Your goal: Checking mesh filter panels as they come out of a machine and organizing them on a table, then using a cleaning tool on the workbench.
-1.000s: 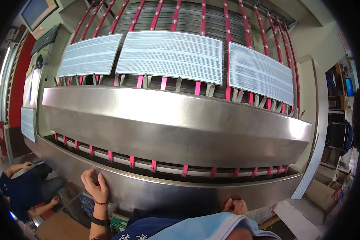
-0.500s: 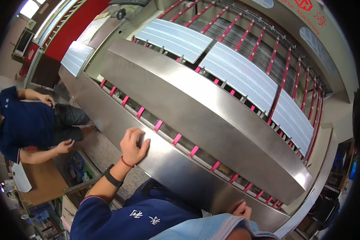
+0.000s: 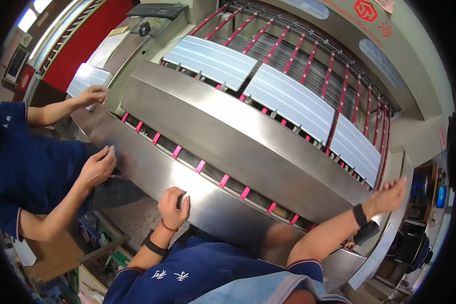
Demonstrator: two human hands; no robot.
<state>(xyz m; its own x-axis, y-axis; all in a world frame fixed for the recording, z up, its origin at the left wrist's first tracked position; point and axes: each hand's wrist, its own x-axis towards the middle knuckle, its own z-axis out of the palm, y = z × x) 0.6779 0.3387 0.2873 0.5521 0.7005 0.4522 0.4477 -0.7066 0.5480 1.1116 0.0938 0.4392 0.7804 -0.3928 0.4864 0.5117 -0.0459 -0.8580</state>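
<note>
The largest thing before us is the one pale machine. We would call the step in hand a pause or a gesture beside it, for no panel is in our hands. As we judge it, handling a panel from here would call for a reach over the cover and a flat, even hold.

Across the machine runs one long metal cover, and before it one metal ledge. On our left stands one co-worker, both hands raised, one of them near the left end of the ledge.

We count five light panels. Three lie side by side behind the cover: the left panel, the middle panel and the right panel. A fourth panel is beyond the ledge's left end, and what looks like a fifth panel is at the right end.

Under the three run about a dozen long red straps; at least nine short red strips show in the slot.

Our left hand is at the ledge, fingers loosely curled, thumb apart, gripping nothing. Our right hand is raised past the cover's right end, fingers bent; we cannot tell whether they close on anything small.

We wear two black wristbands and one red bracelet.
</note>
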